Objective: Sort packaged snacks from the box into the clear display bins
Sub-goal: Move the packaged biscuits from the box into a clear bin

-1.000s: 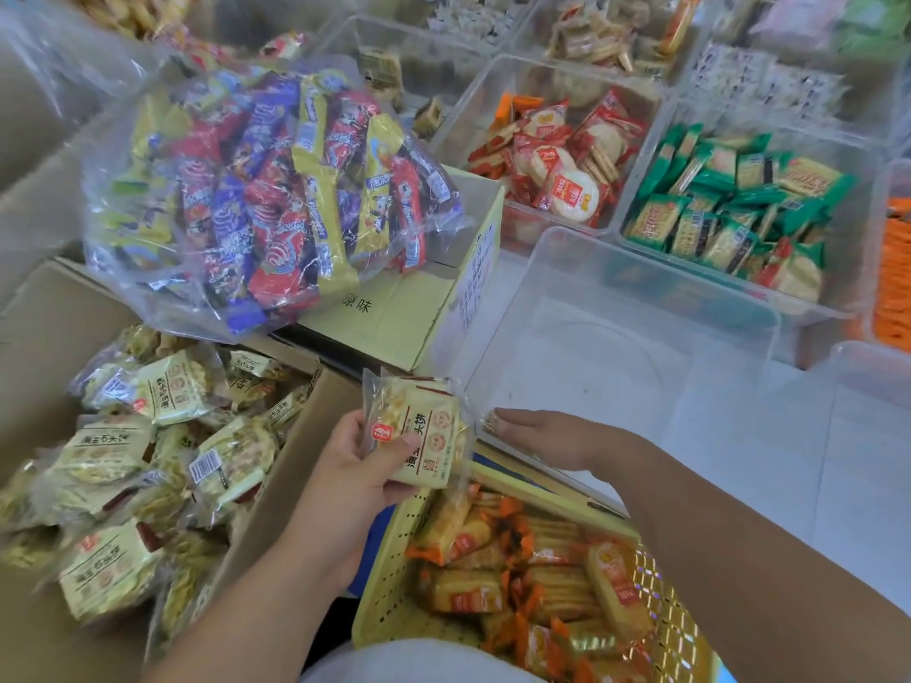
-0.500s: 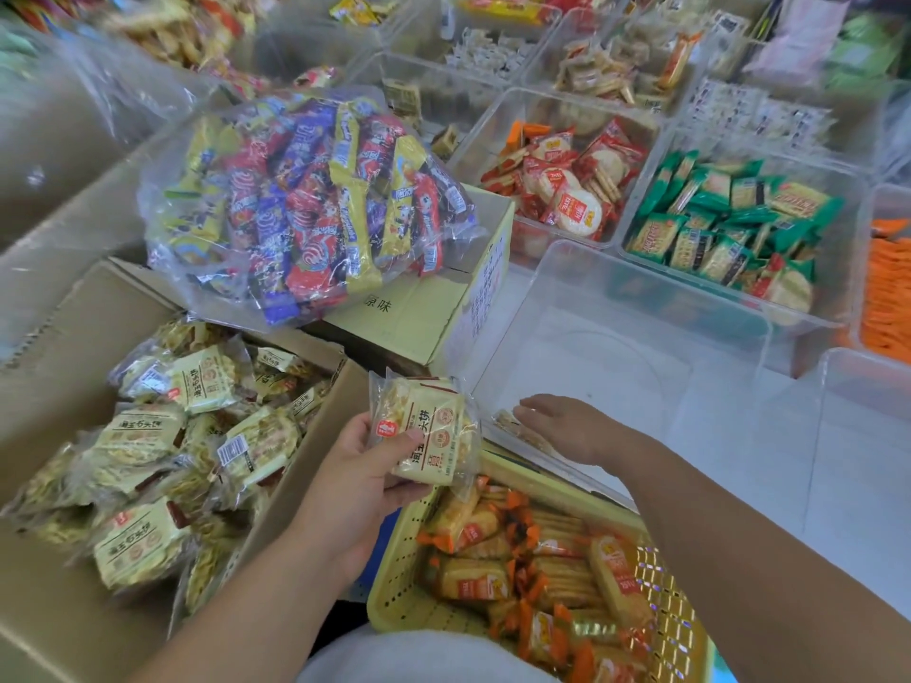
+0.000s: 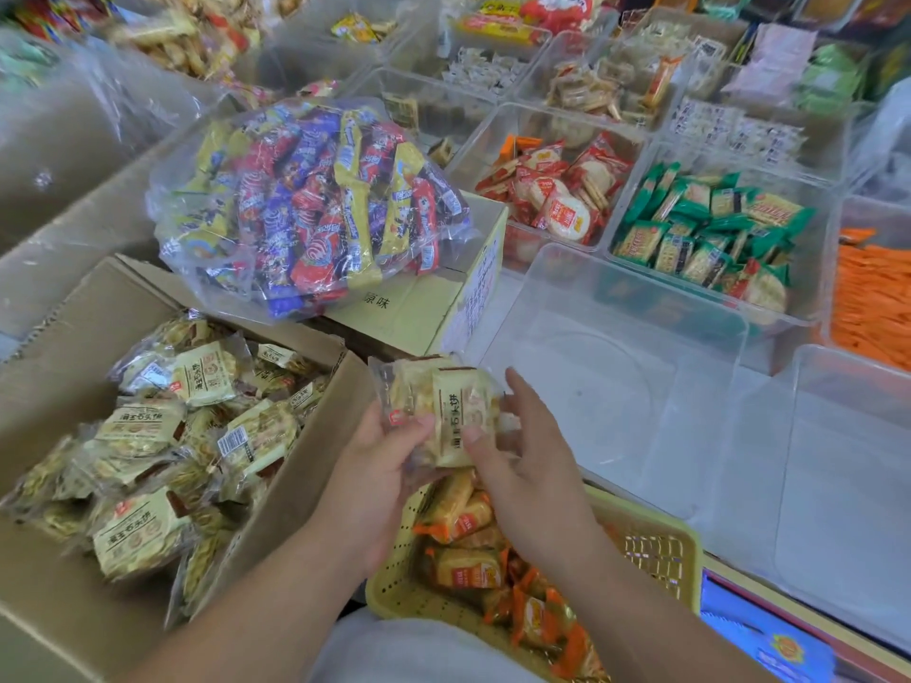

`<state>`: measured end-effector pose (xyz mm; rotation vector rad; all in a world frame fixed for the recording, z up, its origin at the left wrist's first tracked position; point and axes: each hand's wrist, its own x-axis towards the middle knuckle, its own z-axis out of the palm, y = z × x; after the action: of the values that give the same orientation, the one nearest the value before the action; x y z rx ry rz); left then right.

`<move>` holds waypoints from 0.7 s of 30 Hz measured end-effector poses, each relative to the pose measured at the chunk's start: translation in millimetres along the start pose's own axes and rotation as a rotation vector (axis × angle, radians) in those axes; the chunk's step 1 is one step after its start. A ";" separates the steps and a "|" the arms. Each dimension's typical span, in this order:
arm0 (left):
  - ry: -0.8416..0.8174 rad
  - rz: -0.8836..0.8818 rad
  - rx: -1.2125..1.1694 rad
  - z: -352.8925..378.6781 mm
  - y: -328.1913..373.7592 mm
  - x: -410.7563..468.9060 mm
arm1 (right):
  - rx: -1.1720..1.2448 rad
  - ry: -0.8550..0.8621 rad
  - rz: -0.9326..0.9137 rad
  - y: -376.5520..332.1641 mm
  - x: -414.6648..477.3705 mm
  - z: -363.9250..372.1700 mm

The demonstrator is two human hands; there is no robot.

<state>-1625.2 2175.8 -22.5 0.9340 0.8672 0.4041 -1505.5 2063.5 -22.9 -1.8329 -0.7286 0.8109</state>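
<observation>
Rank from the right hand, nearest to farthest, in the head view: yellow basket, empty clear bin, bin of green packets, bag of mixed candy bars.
From the right hand:
1. Yellow basket, directly beneath the hand.
2. Empty clear bin, just ahead to the right.
3. Bin of green packets and bag of mixed candy bars, far right and far left: too close to call.

The light is bright and soft, and it falls evenly from above. Shadows are pale and faint. White shine sits on the big clear bag of candy (image 3: pixel 305 204) and on the walls of the empty clear bin (image 3: pixel 616 367). The picture bends at its edges, so straight lines curve there. The packets in the cardboard box (image 3: pixel 44 386) look a bit smeared. The shelves at the far top are blurry. Both hands, left hand (image 3: pixel 379 480) and right hand (image 3: pixel 532 480), look fairly sharp. Colours are strong.
</observation>
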 end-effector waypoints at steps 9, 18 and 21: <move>-0.059 -0.051 0.073 6.9 -3.8 -0.1 | -0.226 0.027 -0.034 -4.0 -6.6 -5.5; -0.051 -0.165 0.082 -0.2 -14.7 14.5 | -0.275 -0.003 -0.084 16.4 10.6 -26.4; 0.035 -0.194 0.026 -7.1 -17.7 21.0 | -0.215 0.071 -0.071 26.9 28.1 -45.9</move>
<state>-1619.0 2183.2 -49.2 0.8604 0.9872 0.2430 -1448.9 2051.4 -39.5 -2.0039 -0.8570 0.6372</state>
